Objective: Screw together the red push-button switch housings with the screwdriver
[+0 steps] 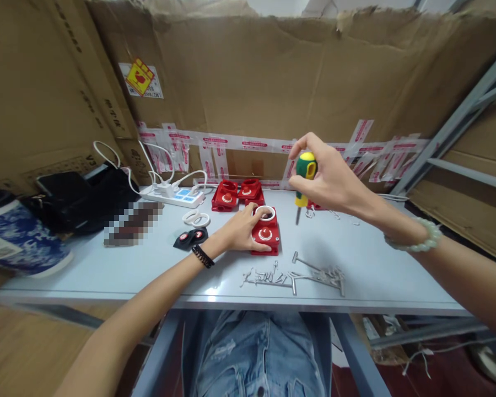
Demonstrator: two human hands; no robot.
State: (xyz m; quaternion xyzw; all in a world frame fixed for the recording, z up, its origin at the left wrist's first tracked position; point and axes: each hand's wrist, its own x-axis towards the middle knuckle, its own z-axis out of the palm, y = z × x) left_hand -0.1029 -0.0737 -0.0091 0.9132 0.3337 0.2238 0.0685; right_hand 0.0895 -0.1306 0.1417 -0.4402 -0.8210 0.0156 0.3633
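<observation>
My left hand (249,229) grips a red box-shaped housing (271,244) on the table, its fingers over the left side. On top of the housing sits a white ring (270,212), with a red knob (265,232) in front of it. Raised to the right, my right hand (324,173) holds a green and yellow screwdriver (307,165), tip down and apart from the housing. Behind my left hand stand two more red housings (225,197). Small screws (268,277) and metal T-shaped pieces (294,285) lie near the table's front edge.
White rings (197,219) and a black piece with red-and-white discs (190,237) lie left of my left hand. A white power strip (177,197) with cables sits farther back. Cardboard (248,82) walls the back. At far left is a blue-and-white container (20,237).
</observation>
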